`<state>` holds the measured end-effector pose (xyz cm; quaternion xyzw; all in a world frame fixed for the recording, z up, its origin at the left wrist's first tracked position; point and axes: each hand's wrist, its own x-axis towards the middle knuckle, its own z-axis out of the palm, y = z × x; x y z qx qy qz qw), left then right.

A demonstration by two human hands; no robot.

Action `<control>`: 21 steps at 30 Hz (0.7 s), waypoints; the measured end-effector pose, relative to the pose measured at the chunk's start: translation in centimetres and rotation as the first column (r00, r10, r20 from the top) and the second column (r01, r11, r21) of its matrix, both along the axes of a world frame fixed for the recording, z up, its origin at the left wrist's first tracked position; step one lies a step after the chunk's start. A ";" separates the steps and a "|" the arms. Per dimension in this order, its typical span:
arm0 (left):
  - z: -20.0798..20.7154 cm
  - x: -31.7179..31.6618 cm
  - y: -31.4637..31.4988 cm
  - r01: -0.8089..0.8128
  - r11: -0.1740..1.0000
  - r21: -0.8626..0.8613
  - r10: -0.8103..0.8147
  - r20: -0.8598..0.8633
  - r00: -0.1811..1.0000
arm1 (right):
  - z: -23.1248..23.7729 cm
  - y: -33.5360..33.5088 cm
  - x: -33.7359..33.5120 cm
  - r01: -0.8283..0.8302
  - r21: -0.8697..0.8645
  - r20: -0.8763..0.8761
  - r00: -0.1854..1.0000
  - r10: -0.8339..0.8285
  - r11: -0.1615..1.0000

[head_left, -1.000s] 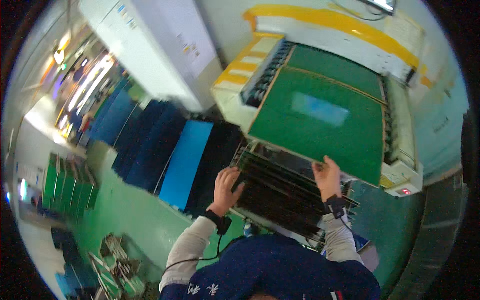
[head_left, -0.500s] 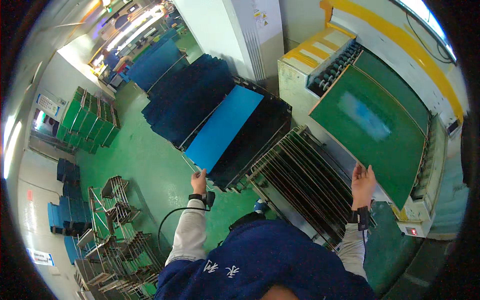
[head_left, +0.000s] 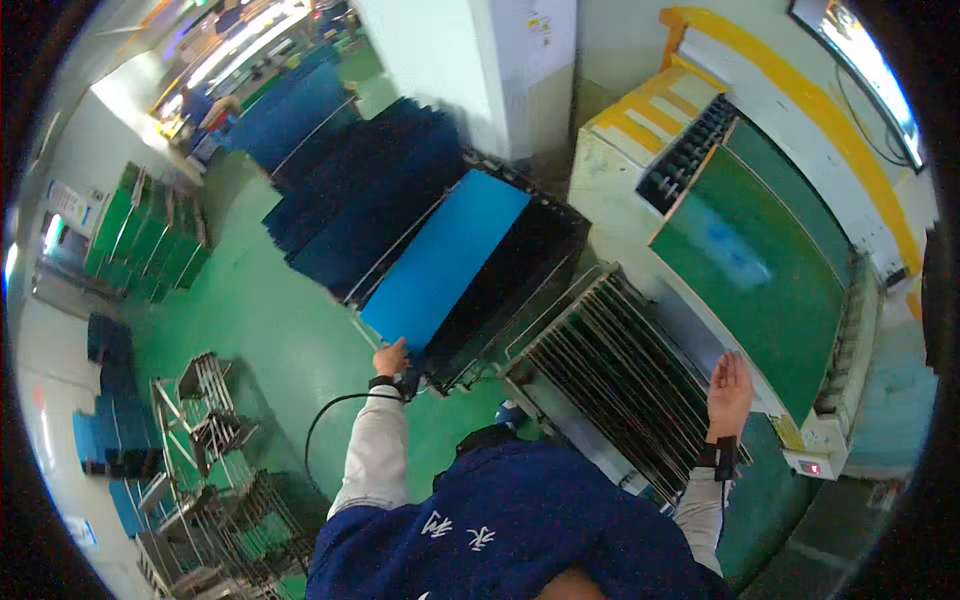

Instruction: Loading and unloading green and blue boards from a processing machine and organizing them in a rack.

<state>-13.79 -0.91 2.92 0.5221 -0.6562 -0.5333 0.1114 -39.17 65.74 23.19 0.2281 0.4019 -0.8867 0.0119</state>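
My left hand (head_left: 391,357) pinches the near corner of a bright blue flat panel (head_left: 447,262). That panel slants across a rack (head_left: 566,247) of dark upright sheets. On the right, my right hand (head_left: 730,398) is open, its fingers stretched out together and pointing up. It is close to the near edge of a large green panel (head_left: 765,275), which lies on a roller conveyor (head_left: 683,155). Whether the fingertips touch that edge I cannot tell. Between my hands stands a slotted metal rack (head_left: 610,365) holding several thin upright boards.
Dark blue sheets (head_left: 370,185) fill racks at the back left. Bare metal racks (head_left: 215,430) stand on the green floor (head_left: 300,330) at left, with green panels in a rack (head_left: 150,235) farther off. A white pillar (head_left: 440,70) rises at the back; a screen (head_left: 870,60) hangs upper right.
The view has turned slightly. My right hand sits a little lower relative to the green panel's edge, its fingers closer together. My left hand stays at the blue panel's corner.
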 end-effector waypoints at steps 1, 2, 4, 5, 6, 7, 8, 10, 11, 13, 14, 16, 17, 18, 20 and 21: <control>0.1 -1.0 0.3 0.079 0.997 0.005 -0.079 -0.033 0.996 | -0.7 1.1 0.4 0.008 -0.001 -0.036 0.999 -0.008 1.000; 0.4 -2.0 0.6 0.156 0.988 0.006 -0.155 -0.068 0.986 | -0.6 1.3 0.6 0.051 0.020 0.004 0.999 -0.051 0.999; 0.2 -0.7 -1.6 0.488 0.808 -0.329 -0.432 0.231 0.872 | -0.4 0.2 0.5 0.041 -0.046 -0.008 0.999 -0.041 0.998; -0.6 1.1 -3.7 0.723 0.468 -0.508 -0.429 0.585 0.688 | -0.2 -1.3 -0.4 -0.001 -0.094 -0.015 1.000 0.000 0.996; -0.5 -2.2 -1.6 0.426 0.841 -0.334 -0.298 0.372 0.879 | 0.1 -0.7 0.7 0.071 -0.075 -0.007 0.997 -0.072 0.995; 0.4 -4.5 0.2 0.050 0.999 -0.017 -0.044 0.253 0.967 | 0.6 -0.3 1.6 0.131 -0.066 -0.002 0.991 -0.131 0.989; -1.1 -2.3 -2.3 0.139 0.975 -0.175 -0.090 0.260 0.961 | 1.3 -1.5 0.5 0.110 -0.107 0.005 0.994 -0.110 0.988; -3.4 1.6 -5.6 0.466 0.768 -0.439 -0.256 0.458 0.852 | 1.1 -2.4 -1.4 0.075 -0.115 0.013 0.997 -0.074 0.991; -3.8 1.9 -6.0 0.682 0.549 -0.483 -0.319 0.633 0.705 | 0.9 -2.5 -1.7 0.077 -0.107 0.020 0.997 -0.075 0.991; -3.8 1.1 -6.5 0.725 0.560 -0.402 -0.338 0.688 0.642 | 1.0 -2.5 -2.2 0.099 -0.143 -0.009 0.995 -0.101 0.985; -3.6 0.5 -6.7 0.556 0.783 -0.278 -0.321 0.585 0.745 | 0.9 -2.2 -2.6 0.099 -0.148 -0.021 0.994 -0.103 0.984; -2.3 -1.2 -6.3 0.564 0.804 -0.190 -0.386 0.555 0.737 | 0.8 -1.6 -3.3 0.131 -0.186 -0.026 0.990 -0.138 0.974; -1.4 -2.6 -4.8 0.757 0.608 -0.239 -0.501 0.624 0.600 | 0.7 -0.6 -3.0 0.166 -0.156 -0.040 0.984 -0.174 0.974; -0.4 -4.0 -3.4 0.883 0.363 -0.299 -0.551 0.695 0.462 | 0.7 0.5 -2.4 0.204 -0.127 -0.052 0.976 -0.212 0.971; -1.6 -2.7 -5.1 0.871 0.353 -0.342 -0.523 0.699 0.487 | 0.3 0.2 -3.7 0.179 -0.106 -0.074 0.980 -0.187 0.978; -2.8 -0.8 -6.8 0.765 0.548 -0.339 -0.490 0.611 0.622 | -0.1 -0.7 -4.9 0.141 -0.098 -0.086 0.985 -0.150 0.985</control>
